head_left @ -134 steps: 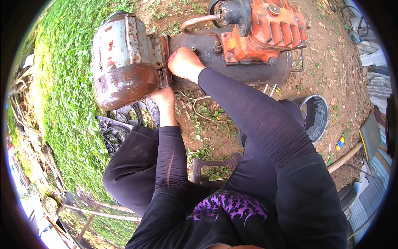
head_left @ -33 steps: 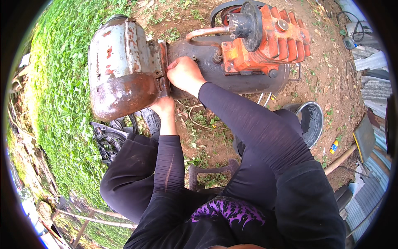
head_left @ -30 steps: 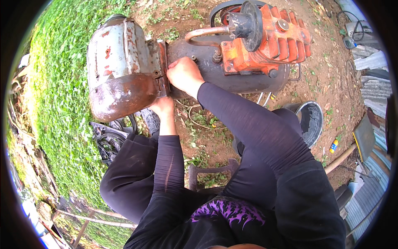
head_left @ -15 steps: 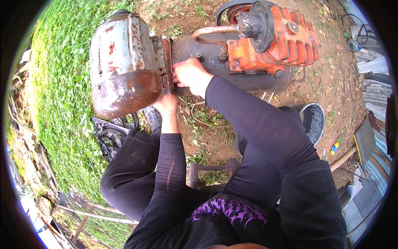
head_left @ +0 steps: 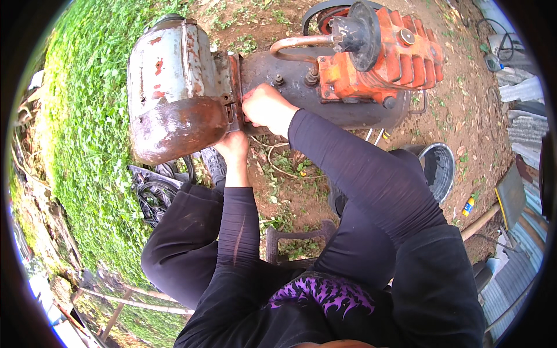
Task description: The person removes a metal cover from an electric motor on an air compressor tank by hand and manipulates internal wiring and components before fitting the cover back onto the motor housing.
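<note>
A rusty motor with worn pale paint [head_left: 168, 64] sits at the left end of the dark air tank [head_left: 290, 87] of a compressor. Between them runs an upright rusty mounting bracket [head_left: 235, 78]. My right hand [head_left: 268, 108] is closed against the tank side of this bracket, its fingertips curled in; whatever they pinch is too small or hidden to make out. From below, my left hand [head_left: 234, 146] reaches under the motor's near end beside the bracket, and its fingers are hidden there. An orange finned pump head [head_left: 400, 52] is mounted on the tank's right part, with a copper-coloured pipe [head_left: 299, 42] curving from it.
A dark bucket [head_left: 439, 171] stands to the right of my knee. Black machine parts [head_left: 154, 194] lie on the grass at left. A small yellow-and-blue bottle [head_left: 468, 206] is on the soil, near corrugated metal sheets [head_left: 522, 249]. A thin hose [head_left: 278, 165] loops below the tank.
My right hand has turned slightly and its fingers have curled in more against the bracket. The left hand has stayed in place.
</note>
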Demonstrator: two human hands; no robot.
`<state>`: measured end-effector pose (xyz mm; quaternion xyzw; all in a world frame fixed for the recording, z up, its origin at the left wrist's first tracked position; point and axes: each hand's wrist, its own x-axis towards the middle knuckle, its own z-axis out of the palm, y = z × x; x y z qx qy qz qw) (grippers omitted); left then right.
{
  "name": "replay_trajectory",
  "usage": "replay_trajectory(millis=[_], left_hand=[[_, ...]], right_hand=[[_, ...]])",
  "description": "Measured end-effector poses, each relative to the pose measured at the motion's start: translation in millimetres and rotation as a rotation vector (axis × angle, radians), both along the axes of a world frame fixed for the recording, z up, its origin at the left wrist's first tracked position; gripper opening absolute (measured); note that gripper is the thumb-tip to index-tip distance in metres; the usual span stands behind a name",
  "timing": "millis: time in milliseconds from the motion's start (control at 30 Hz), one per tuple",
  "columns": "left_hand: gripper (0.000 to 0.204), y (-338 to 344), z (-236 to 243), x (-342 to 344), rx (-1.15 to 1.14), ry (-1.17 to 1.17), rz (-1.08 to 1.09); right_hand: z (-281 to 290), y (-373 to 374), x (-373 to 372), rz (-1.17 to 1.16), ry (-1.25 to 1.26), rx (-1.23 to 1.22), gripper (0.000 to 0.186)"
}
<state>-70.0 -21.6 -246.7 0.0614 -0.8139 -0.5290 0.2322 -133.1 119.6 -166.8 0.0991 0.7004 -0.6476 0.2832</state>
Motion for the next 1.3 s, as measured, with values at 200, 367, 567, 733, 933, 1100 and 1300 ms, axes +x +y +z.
replay_trajectory(millis=[200,367,567,733,933,1100,1300], left_hand=[[0.030,-45.2,-65.7,-0.2,0.286,-0.027,-0.022],[0.029,2.4,5.3,-4.6,0.040,0.063,0.020],[0.035,-24.1,-11.2,0.4,-0.084,-0.048,0.027],[0.031,6.9,14.7,-2.4,-0.095,-0.007,-0.031],[0.030,-3.3,3.6,-3.3,-0.212,0.006,0.001],[0.034,0.3,1.9,-2.4,-0.225,0.007,0.049],[0.034,12.3,18.3,-1.3,-0.275,-0.042,0.070]], right_hand=[[-13.0,-10.0,-3.9,0.180,0.175,0.169,0.020],[0.0,-5.8,-0.7,0.121,0.128,0.140,0.018],[-1.5,-7.2,-1.6,0.264,0.358,0.283,0.021],[0.2,-2.5,-1.7,0.155,0.161,0.144,0.023],[8.3,-9.1,2.2,-0.042,-0.004,0.012,0.016],[-5.9,-9.6,2.7,0.026,0.206,0.067,0.015],[-24.5,-7.6,2.3,0.131,0.399,0.119,0.015]])
